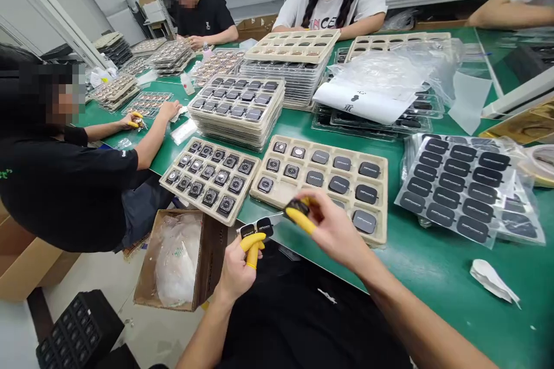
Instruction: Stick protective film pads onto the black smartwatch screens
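Observation:
My left hand (pixel 242 265), with yellow finger cots, pinches a small clear strip bearing black stickers (pixel 264 226) with white print. Close to its right, my right hand (pixel 331 225) is closed around a dark watch body (pixel 296 206), mostly covered by the fingers. A thin pale edge spans the gap between the strip and the watch; whether they are joined I cannot tell. Just beyond my hands lies a beige tray (pixel 277 139) of dark square watches, some showing round sensor backs and others black printed faces. Left of it, another beige tray (pixel 236 220) holds watches with their sensor backs up.
Sticker sheets (pixel 456 184) lie on the green table (pixel 511 323) at right, near a crumpled tissue (pixel 491 279). Stacked trays (pixel 238 105) stand behind, beside plastic bags (pixel 385 72). A cardboard box (pixel 145 285) sits below at left. Several co-workers (pixel 86 173) sit around the table.

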`<state>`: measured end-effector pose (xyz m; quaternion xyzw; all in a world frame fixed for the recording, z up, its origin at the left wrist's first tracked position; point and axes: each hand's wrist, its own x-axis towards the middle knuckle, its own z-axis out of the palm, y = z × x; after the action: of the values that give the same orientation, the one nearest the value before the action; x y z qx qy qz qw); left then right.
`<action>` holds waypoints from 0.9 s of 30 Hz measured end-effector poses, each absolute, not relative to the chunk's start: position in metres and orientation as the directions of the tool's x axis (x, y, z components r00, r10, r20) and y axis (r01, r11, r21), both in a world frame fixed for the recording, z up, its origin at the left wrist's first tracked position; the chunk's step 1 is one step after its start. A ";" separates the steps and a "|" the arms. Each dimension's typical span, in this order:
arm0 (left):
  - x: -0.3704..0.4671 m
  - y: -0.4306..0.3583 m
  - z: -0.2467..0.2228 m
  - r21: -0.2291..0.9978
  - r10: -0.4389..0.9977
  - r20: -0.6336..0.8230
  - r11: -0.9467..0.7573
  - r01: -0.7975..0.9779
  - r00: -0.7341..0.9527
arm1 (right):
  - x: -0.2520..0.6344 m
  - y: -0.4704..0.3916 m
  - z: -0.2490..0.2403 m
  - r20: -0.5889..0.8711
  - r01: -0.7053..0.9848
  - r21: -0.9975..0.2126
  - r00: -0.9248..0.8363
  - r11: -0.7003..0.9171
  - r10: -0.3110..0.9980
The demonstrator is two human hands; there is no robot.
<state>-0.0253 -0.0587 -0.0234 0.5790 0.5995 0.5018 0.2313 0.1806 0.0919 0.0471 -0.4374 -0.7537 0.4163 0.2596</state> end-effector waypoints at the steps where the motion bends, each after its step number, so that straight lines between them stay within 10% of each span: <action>1: -0.022 -0.059 -0.020 0.846 0.925 0.338 -0.218 0.486 -0.175 | 0.186 0.078 0.052 0.018 0.338 -0.917 -0.492 0.211 0.871; 7: 0.003 -0.055 -0.005 0.623 0.897 0.409 -0.407 0.668 0.165 | 0.195 0.030 0.044 -0.203 0.129 -0.978 -0.405 -0.164 0.892; 12: 0.017 -0.053 -0.017 0.454 0.871 0.470 -0.378 0.807 0.143 | 0.195 0.026 0.028 -0.209 0.151 -0.975 -0.391 -0.161 0.896; 19: 0.038 -0.050 -0.006 0.740 0.929 0.359 -0.223 0.635 -0.093 | 0.212 0.025 0.019 -0.019 0.228 -0.972 -0.328 0.060 0.944; 27: 0.011 -0.040 -0.006 0.756 0.903 0.355 -0.430 0.493 0.243 | 0.233 0.036 0.043 -0.167 0.140 -0.985 -0.589 -0.104 0.791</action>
<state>0.0107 -0.0399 -0.0056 0.7456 0.4680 0.3992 0.2563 0.2331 0.0358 0.0434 -0.3755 -0.6194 0.6410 0.2540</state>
